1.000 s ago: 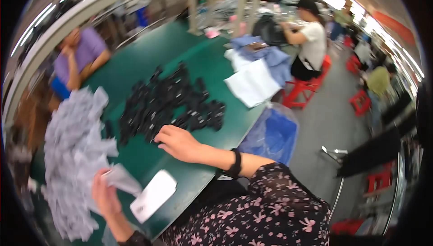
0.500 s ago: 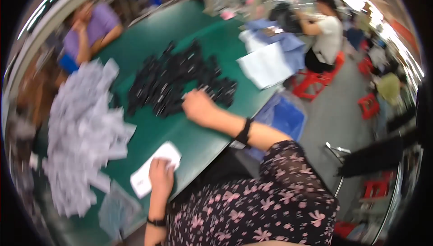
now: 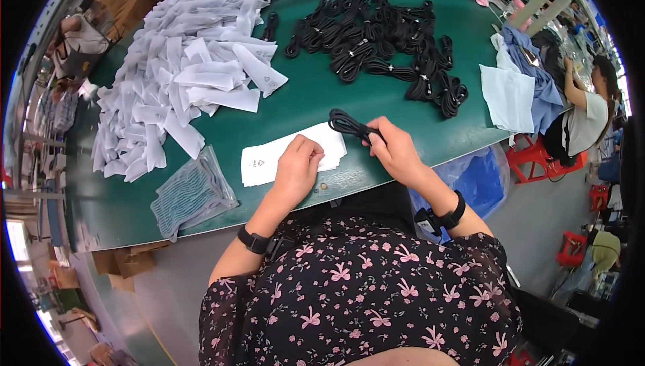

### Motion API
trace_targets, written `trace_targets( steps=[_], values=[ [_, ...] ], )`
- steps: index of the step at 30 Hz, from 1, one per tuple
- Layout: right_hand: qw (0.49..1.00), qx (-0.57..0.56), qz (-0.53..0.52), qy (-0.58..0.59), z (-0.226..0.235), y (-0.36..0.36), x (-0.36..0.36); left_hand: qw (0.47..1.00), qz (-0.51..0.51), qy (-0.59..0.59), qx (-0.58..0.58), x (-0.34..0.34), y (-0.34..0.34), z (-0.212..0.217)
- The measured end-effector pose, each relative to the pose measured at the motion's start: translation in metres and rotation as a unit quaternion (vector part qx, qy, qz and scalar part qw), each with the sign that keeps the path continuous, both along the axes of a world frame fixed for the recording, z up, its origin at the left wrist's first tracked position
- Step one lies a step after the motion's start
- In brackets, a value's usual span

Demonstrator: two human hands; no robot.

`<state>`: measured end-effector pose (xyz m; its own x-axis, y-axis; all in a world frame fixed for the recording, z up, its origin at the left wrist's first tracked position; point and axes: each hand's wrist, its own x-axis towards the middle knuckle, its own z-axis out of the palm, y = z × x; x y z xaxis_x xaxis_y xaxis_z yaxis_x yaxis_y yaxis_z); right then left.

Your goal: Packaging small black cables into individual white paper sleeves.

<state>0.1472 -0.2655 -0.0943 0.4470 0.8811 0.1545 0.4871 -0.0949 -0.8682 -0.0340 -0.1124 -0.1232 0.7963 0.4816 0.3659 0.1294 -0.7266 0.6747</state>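
Observation:
My right hand [image 3: 396,152] grips a coiled black cable [image 3: 351,124] by one end. The coil points left, over the right end of a small stack of flat white pouches [image 3: 259,166]. On that stack rests my left hand [image 3: 299,168], its thumb and forefinger pinched at a pouch near the stack's right part. Farther back on the green table [image 3: 306,97] lies a pile of bundled black cables [image 3: 376,37]. To the left spreads a big heap of white pouches [image 3: 201,74], some of them looking filled.
A clear plastic bag with blue-green striped contents [image 3: 191,195] lies at the front left. White and blue cloth [image 3: 507,97] covers the table's right corner. Below the edge stands a blue bin lined with plastic [image 3: 474,181]. A person [image 3: 588,111] sits on a red stool [image 3: 537,161].
My right hand has come back from the cable pile with a coiled cable in it. The view has turned. My left hand stays at the white pouch stack.

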Motion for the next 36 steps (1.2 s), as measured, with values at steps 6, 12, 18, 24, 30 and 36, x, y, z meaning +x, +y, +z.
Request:
trace_targets(
  steps=[6, 12, 18, 24, 30, 36],
  values=[
    [0.991, 0.032, 0.012, -0.131, -0.005, -0.01, -0.012, 0.994, 0.022, 0.025, -0.105, -0.003, 0.002, 0.002],
    [0.951, 0.048, 0.091, -0.291, 0.0, -0.006, -0.011, 0.979, 0.022, -0.052, -0.194, -0.002, 0.004, 0.002],
    [0.992, -0.079, 0.1, 0.019, -0.005, -0.002, -0.007, 0.991, -0.064, -0.073, -0.095, -0.003, 0.0, 0.024],
    [0.997, -0.008, 0.054, 0.051, 0.0, 0.008, -0.015, 0.993, -0.061, -0.081, 0.066, 0.005, 0.004, 0.038],
    [0.978, 0.14, -0.017, -0.154, 0.011, 0.025, -0.028, 0.997, -0.023, -0.069, -0.04, 0.008, 0.007, 0.049],
    [0.966, 0.238, 0.064, -0.075, 0.021, 0.046, -0.028, 0.946, -0.036, -0.079, -0.311, 0.004, 0.03, 0.061]
  ],
)
